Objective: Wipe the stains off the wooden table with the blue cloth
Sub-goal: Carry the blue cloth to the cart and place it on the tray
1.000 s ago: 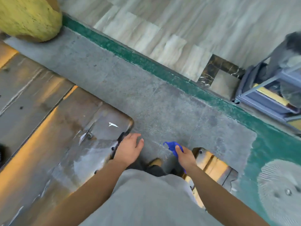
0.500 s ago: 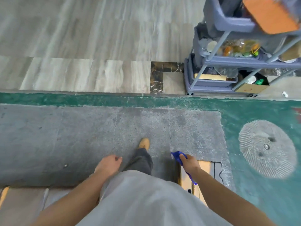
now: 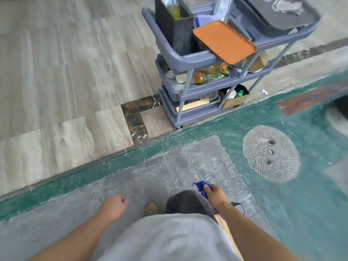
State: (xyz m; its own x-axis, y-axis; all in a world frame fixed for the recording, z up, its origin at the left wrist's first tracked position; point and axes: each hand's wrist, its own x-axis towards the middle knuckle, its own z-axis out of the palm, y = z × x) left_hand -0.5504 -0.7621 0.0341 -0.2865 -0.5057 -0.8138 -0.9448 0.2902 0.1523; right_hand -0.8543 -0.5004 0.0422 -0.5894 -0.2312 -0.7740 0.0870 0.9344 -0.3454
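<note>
My right hand (image 3: 216,194) is closed around the blue cloth (image 3: 202,186), which sticks out above my thumb and trails below my wrist. My left hand (image 3: 114,207) hangs loosely curled over the grey floor, holding nothing. The wooden table is out of view; only a thin strip of light wood (image 3: 228,234) shows beside my right forearm. I am standing, with a dark trouser leg and a tan shoe (image 3: 150,209) below me.
A grey three-tier cart (image 3: 188,59) stands ahead on the right, loaded with an orange tray (image 3: 224,41), bottles, cups and a dark bin. A round ribbed floor cover (image 3: 271,153) lies in the green-painted strip at right. Tiled floor spreads to the left.
The view has swung right, away from the wooden table, which has left the frame. The cart has come closer and fuller into view. My right hand keeps its grip on the cloth.
</note>
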